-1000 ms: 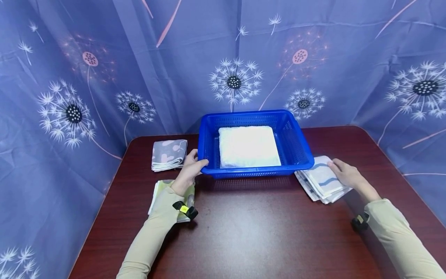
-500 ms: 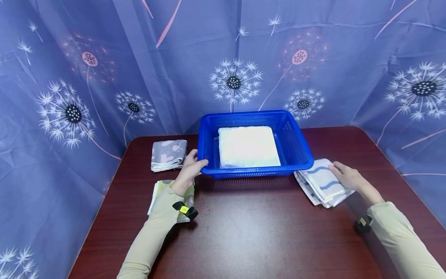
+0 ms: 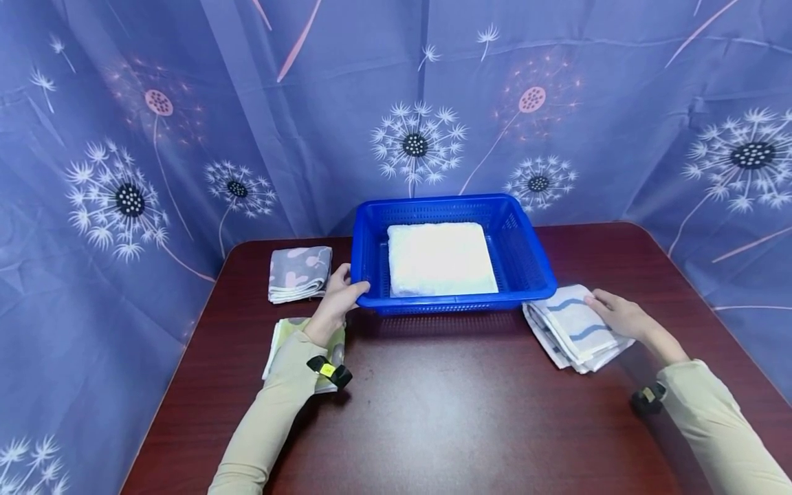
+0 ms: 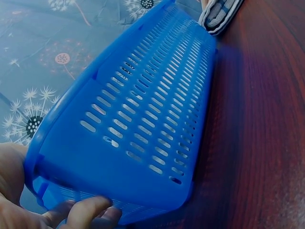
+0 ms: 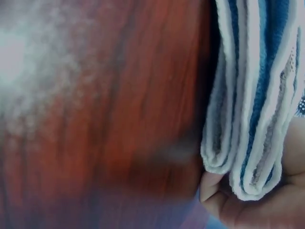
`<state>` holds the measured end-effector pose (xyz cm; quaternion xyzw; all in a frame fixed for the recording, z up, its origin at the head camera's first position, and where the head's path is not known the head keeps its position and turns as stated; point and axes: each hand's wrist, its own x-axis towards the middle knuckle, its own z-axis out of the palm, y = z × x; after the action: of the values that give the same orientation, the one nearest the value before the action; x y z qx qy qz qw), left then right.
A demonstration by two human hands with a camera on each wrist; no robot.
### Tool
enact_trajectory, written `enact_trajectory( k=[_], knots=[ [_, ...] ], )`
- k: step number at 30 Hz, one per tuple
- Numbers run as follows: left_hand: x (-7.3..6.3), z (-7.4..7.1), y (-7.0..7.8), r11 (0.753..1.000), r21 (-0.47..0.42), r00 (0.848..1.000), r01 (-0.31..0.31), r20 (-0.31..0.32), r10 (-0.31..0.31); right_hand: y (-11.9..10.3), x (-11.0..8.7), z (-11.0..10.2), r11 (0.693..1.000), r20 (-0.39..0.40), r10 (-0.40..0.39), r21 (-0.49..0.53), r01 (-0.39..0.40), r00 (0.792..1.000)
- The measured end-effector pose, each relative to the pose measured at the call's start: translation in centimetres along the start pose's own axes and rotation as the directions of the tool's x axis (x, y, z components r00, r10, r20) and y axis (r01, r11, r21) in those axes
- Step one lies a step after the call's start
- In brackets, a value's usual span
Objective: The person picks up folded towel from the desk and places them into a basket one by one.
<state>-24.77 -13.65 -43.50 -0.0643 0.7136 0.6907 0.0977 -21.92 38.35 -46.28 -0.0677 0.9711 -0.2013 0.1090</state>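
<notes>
A blue plastic basket (image 3: 524, 300) with slotted walls stands at the back of the table, and a folded white towel (image 3: 442, 260) lies flat inside it. At its front left corner my left hand (image 3: 337, 299) grips the rim, thumb on top; in the left wrist view the fingers (image 4: 88, 210) curl against the outer wall. My right hand (image 3: 621, 315) holds the right edge of a folded white towel with blue wavy stripes (image 3: 572, 323), just right of the basket. In the right wrist view its stacked layers (image 5: 252, 119) show, with fingers bent under the folded edge.
A folded grey towel with pink shapes (image 3: 299, 273) lies at the back left of the table (image 3: 433, 412). Nearer the front, a yellow-green folded towel (image 3: 286, 335) is partly covered by my left forearm. A blue dandelion-print curtain (image 3: 309, 103) hangs close behind the basket.
My right hand and the striped towel have shifted slightly toward the front and right, drawing a little away from the basket. The left hand and the basket stay in place.
</notes>
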Motion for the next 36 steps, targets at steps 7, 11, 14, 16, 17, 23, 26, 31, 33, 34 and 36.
enact_trajectory(
  k=[7, 11, 14, 16, 17, 23, 26, 31, 33, 34, 36],
  knots=[
    [-0.04, -0.07, -0.4, 1.0, 0.006, 1.0, 0.01, -0.002, -0.01, -0.27, -0.59, 0.32, 0.999, 0.02, -0.026, 0.024, 0.025, 0.999],
    [-0.09, -0.12, -0.46, 1.0, -0.001, 1.0, 0.014, -0.002, -0.014, -0.41, -0.79, 0.45, 1.0, 0.031, -0.005, 0.016, 0.004, 1.0],
    [-0.16, -0.12, -0.47, 1.0, -0.001, 1.0, 0.016, -0.003, -0.016, -0.42, -0.89, 0.56, 1.0, 0.034, 0.004, 0.015, -0.005, 0.999],
    [-0.17, -0.11, -0.49, 1.0, 0.003, 1.0, 0.014, -0.004, -0.014, -0.43, -0.94, 0.61, 1.0, 0.036, 0.007, 0.014, -0.008, 0.999],
    [-0.17, -0.1, -0.48, 1.0, 0.004, 1.0, 0.012, -0.004, -0.012, -0.44, -0.97, 0.63, 1.0, 0.033, 0.004, 0.015, -0.005, 0.999],
    [-0.04, -0.06, -0.42, 1.0, 0.0, 1.0, 0.005, -0.005, -0.005, -0.46, -0.83, 0.73, 0.999, 0.002, -0.032, 0.022, 0.032, 0.999],
    [0.05, 0.02, -0.32, 1.0, -0.001, 1.0, -0.003, -0.009, 0.003, -0.44, -0.74, 0.75, 0.999, -0.013, -0.038, 0.02, 0.038, 0.999],
    [0.09, 0.03, -0.05, 1.0, -0.006, 1.0, -0.001, -0.007, 0.0, -0.46, -0.84, 0.82, 0.999, -0.003, -0.025, 0.026, 0.026, 1.0],
    [0.08, 0.01, -0.01, 1.0, 0.001, 1.0, 0.0, -0.007, 0.0, -0.52, -0.92, 0.85, 1.0, 0.006, -0.019, 0.023, 0.019, 1.0],
    [0.06, 0.02, 0.0, 1.0, 0.007, 1.0, 0.0, -0.008, 0.0, -0.59, -0.96, 0.88, 1.0, 0.01, -0.016, 0.02, 0.016, 1.0],
    [0.05, 0.03, -0.01, 1.0, 0.006, 1.0, 0.004, -0.008, -0.004, -0.69, -1.05, 0.9, 1.0, 0.017, -0.013, 0.009, 0.013, 1.0]
  ],
)
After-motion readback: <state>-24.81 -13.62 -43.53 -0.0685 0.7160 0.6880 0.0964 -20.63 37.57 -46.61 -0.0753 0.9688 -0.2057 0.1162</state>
